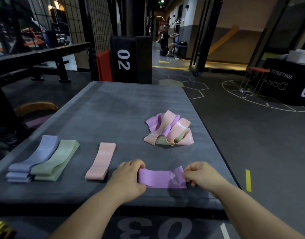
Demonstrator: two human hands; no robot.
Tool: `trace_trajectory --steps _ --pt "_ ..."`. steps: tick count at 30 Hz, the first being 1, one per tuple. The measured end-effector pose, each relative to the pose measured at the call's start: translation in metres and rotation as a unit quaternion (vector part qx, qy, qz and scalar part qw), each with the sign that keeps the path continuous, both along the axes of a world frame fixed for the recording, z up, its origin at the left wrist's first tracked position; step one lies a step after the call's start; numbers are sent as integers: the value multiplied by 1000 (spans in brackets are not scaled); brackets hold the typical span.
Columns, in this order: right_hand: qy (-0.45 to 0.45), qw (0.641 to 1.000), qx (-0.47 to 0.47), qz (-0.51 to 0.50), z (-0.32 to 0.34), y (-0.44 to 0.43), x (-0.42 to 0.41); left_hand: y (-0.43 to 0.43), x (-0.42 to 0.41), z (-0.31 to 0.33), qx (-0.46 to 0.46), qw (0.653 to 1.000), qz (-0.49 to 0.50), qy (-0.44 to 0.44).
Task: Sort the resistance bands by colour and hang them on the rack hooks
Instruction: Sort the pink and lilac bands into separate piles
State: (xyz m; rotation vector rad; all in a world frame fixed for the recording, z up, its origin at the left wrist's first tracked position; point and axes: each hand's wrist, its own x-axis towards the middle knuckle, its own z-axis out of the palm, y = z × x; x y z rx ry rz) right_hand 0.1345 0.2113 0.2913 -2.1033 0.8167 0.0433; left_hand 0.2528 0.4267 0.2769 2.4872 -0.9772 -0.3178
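Purple stretch fabric lies pulled flat between two hands close to the near edge of the grey mat [113,109]. This purple band [161,178] runs sideways, with a pale printed label near its right end. The left hand [129,178] grips its left end, fingers curled over the top of the fabric and knuckles raised. The right hand [201,178] pinches the right end, fingers folded down onto it. Both bare forearms come in over the near edge and angle toward each other, wrists low above the mat. To the left along the same edge lies the pink stack [101,161], set apart from the left hand. Farther left, by the near left corner, the green stack [56,161] and the blue stack [32,161] touch side by side. A loose heap of bands [169,130], pink, purple and pale green tangled together, sits toward the right edge, beyond the hands.
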Motion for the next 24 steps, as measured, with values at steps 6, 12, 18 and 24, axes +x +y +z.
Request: trace_trajectory --steps 6,12,18,24 --pt "26 999 -48 6 -3 3 3 3 0 0 12 1000 -24 -5" --pt "48 995 -82 2 -5 3 3 5 2 -1 15 999 -28 -8" --pt "40 997 -73 -3 -5 3 2 6 3 -2 21 999 -22 -14" --pt "58 991 -118 20 -7 1 0 6 5 -3 33 999 -21 -17"
